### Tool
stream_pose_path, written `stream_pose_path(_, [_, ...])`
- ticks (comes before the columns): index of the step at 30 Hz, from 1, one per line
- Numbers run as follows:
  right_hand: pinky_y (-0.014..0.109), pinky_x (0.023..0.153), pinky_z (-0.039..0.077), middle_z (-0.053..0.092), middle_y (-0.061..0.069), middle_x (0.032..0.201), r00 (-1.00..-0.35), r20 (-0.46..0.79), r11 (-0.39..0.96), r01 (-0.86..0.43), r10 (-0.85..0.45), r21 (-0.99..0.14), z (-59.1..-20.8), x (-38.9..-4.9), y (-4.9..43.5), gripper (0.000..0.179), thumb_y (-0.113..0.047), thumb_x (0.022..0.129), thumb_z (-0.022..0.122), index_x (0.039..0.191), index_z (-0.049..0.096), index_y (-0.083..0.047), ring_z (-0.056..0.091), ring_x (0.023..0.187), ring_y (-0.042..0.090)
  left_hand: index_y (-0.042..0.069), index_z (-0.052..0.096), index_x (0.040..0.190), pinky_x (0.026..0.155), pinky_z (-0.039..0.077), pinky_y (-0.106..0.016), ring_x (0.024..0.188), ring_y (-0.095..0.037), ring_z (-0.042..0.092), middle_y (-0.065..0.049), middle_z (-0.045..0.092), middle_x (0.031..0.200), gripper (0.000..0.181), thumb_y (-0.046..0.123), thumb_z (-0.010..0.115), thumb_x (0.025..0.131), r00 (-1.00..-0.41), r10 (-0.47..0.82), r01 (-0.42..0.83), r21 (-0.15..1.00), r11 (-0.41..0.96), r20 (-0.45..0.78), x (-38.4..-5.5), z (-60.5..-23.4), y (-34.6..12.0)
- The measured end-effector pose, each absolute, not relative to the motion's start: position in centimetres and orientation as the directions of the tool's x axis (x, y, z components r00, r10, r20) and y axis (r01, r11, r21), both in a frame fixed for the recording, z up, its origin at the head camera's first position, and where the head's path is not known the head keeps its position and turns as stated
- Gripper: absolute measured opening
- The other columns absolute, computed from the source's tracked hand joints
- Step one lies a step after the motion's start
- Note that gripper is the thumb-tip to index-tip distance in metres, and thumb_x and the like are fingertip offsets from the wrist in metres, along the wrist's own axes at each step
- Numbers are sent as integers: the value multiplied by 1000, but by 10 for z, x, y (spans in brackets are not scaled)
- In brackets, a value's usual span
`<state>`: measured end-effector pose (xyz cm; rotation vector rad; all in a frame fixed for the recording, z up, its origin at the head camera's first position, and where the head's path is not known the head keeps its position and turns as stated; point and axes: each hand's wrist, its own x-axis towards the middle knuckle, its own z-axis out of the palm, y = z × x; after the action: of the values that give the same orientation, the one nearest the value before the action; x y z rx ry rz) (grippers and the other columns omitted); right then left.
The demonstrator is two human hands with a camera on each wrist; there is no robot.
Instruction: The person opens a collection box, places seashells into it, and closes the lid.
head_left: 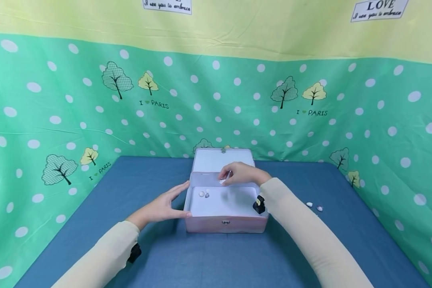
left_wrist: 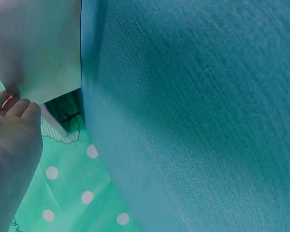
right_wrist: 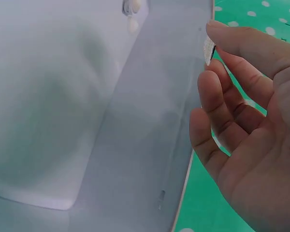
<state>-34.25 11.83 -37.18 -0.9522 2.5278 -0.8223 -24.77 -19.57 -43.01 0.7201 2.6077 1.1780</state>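
Observation:
A pink box (head_left: pixel 225 226) with a pale lining stands on the table, its lid (head_left: pixel 221 160) raised at the back. My right hand (head_left: pixel 243 174) is above the box's rear part. In the right wrist view, its thumb and fingers pinch a small white seashell (right_wrist: pixel 209 50). Inside the box, toward the left, lie several small pale shells (head_left: pixel 201 194). My left hand (head_left: pixel 162 206) rests against the box's left side, thumb near the front corner and fingers extended along the edge. In the left wrist view, these fingertips (left_wrist: pixel 33 110) touch the box wall (left_wrist: pixel 43 53).
On the blue tablecloth (head_left: pixel 158 260), right of the box and beyond my right forearm, lie a white shell (head_left: pixel 309 204) and a purplish shell (head_left: pixel 319 208). A small metal clasp (head_left: pixel 225 222) sits on the box's front. A green dotted curtain (head_left: pixel 216 108) hangs behind the table.

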Motion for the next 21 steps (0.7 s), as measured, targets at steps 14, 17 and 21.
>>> stream_pose_path(14, [31,84,49,67,-2,99,-750,-115,646,-470,-652,-602,-379,-342,109,25,-15,90,77,114,73,-6,61,94,15,20,22,162,109,25,-67,150,-35,14,-8,17,166,102,48,80,83,-863,504,351,748,563,25,-247,-428,-195])
stream_pose_path(17, [31,84,50,67,3,104,-752,-112,647,-469,-649,-602,-380,-342,109,28,-16,91,76,117,72,-6,61,95,15,20,22,162,109,25,-67,150,-35,14,-7,17,166,102,48,80,83,-863,504,353,746,565,26,-247,-428,-195])
stream_pose_path(21, [31,85,50,67,9,110,-754,-115,649,-465,-647,-602,-380,-342,110,31,-18,92,76,120,71,-7,60,97,15,20,22,162,109,25,-67,150,-35,15,-8,17,166,102,48,80,83,-863,505,355,745,564,29,-247,-429,-196])
